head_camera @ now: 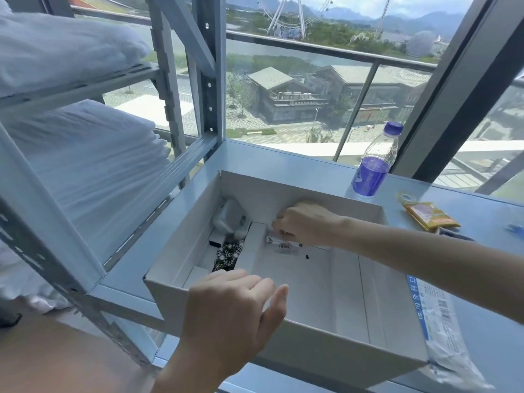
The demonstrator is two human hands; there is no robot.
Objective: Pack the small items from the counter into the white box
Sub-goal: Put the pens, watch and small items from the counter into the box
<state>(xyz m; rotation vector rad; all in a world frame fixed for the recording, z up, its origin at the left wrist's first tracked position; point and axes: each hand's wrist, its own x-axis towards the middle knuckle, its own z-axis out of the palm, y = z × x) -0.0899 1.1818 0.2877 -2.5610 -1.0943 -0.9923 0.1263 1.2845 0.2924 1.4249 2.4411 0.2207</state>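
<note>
The white box point(317, 347) sits open on the grey counter. My right hand point(304, 222) reaches inside it from the right, fingers pinched on a small clear packet point(283, 244) with a barcode, low over the box floor. My left hand point(235, 310) rests over the box's near wall, fingers slightly apart and holding nothing. In the box's far left corner lie a white pouch-like item point(229, 217) and a black-and-white patterned item point(228, 255).
On the counter point(283, 163) behind the box stands a water bottle point(374, 165) with a purple label. To the right lie a yellow snack packet point(429, 215), a small round sachet point(407, 196) and a blue item point(516, 229). A mask pack point(442, 330) leans on the box's right side. Metal shelving point(181, 114) with white bedding stands at left.
</note>
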